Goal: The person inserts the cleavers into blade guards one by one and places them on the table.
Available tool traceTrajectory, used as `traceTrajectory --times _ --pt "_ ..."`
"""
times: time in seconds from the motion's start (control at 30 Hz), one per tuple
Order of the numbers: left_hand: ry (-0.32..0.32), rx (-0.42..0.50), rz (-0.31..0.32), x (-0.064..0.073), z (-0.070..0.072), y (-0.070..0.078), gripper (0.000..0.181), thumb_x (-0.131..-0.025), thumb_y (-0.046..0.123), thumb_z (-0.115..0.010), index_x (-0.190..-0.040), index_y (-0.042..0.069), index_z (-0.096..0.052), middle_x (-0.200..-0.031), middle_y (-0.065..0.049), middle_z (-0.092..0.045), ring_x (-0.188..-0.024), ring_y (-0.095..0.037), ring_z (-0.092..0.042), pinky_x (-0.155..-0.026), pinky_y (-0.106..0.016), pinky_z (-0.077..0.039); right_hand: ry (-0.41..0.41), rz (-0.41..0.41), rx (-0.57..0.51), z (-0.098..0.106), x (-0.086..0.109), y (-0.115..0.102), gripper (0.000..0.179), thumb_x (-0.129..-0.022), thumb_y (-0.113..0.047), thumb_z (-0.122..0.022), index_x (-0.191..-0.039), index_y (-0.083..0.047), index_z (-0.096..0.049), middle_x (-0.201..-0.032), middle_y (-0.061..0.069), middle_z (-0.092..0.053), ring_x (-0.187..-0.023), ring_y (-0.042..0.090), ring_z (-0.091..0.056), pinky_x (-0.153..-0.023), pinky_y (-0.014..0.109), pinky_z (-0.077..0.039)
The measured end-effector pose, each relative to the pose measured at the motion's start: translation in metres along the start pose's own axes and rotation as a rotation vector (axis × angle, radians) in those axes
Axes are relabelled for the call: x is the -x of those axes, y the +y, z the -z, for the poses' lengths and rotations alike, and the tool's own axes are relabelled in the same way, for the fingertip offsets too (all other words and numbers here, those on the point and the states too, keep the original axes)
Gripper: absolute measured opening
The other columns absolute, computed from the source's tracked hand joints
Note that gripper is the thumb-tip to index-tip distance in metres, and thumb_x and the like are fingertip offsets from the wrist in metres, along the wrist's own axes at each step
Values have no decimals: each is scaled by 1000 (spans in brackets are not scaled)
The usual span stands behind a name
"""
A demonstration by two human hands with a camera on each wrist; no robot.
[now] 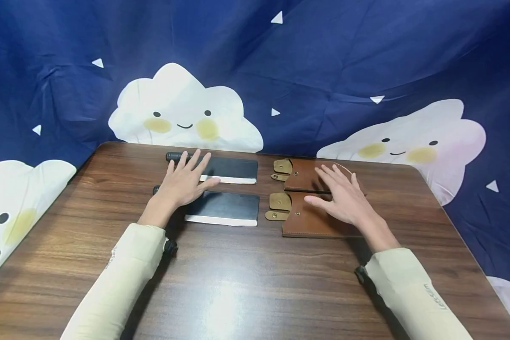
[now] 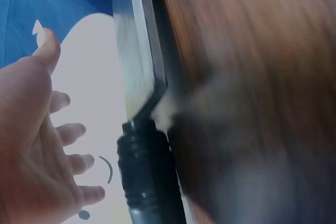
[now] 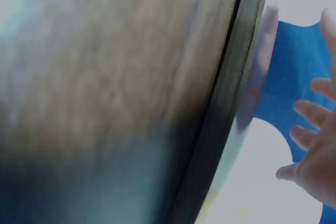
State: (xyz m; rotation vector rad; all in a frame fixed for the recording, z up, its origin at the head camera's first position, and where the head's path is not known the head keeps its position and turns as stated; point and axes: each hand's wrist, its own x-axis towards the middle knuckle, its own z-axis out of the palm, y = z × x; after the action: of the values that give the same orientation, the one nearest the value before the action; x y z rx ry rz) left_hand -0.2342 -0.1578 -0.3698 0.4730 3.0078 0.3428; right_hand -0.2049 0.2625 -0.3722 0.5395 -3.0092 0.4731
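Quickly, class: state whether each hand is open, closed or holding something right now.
Left hand: open and spread, holding nothing.
Right hand: open and spread, holding nothing.

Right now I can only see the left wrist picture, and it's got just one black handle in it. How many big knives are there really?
Observer: Two. In the head view, a near cleaver and a far cleaver lie one behind the other on the table.
Operator: Cool! What's to the right of them?
Observer: Two brown covers, also one behind the other: a near sheath and a far sheath.
Operator: Is anybody holding those?
Observer: No. The right hand is over them with its fingers spread, gripping nothing.
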Motion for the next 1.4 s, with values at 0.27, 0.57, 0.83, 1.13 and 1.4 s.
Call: traceTrajectory --times 0.27,0.57,0.83,1.13,1.4 --pt "10 85 -37 6 5 -20 90 -98 72 -39 -164 17 -14 -168 -16 -9 -152 -45 -2 -117 -66 -2 -7 79 20 4 5 3 96 -85 -64 -71 -155 -6 -40 -158 19 -37 -148 42 -24 -115 69 -12" --pt "64 163 -61 12 5 -36 95 -94 70 -53 -163 13 -21 -166 -18 -20 -151 -45 -13 -117 -65 -9 -117 120 -3 4 6 9 108 -76 -69 -77 -154 -5 -40 -157 19 -40 -148 43 -25 -114 69 -14" --pt "132 210 -34 16 8 -45 91 -87 71 -64 -153 13 -44 -155 -14 -44 -140 -46 -35 -107 -66 -30 -169 154 -7 2 11 13 117 -68 -75 -79 -154 -6 -40 -157 17 -41 -147 44 -25 -113 71 -14" --pt "102 343 -19 23 7 -60 74 -85 59 -76 -136 7 -61 -137 -15 -60 -131 -39 -45 -106 -60 -35 -188 164 11 0 15 15 121 -64 -78 -79 -155 -8 -40 -156 19 -41 -146 43 -28 -111 72 -15" --pt "74 421 -14 25 4 -73 70 -86 51 -78 -135 4 -59 -136 -18 -60 -133 -40 -44 -109 -60 -32 -189 201 39 -3 18 15 123 -62 -78 -80 -154 -8 -41 -154 19 -42 -143 41 -33 -111 72 -16"
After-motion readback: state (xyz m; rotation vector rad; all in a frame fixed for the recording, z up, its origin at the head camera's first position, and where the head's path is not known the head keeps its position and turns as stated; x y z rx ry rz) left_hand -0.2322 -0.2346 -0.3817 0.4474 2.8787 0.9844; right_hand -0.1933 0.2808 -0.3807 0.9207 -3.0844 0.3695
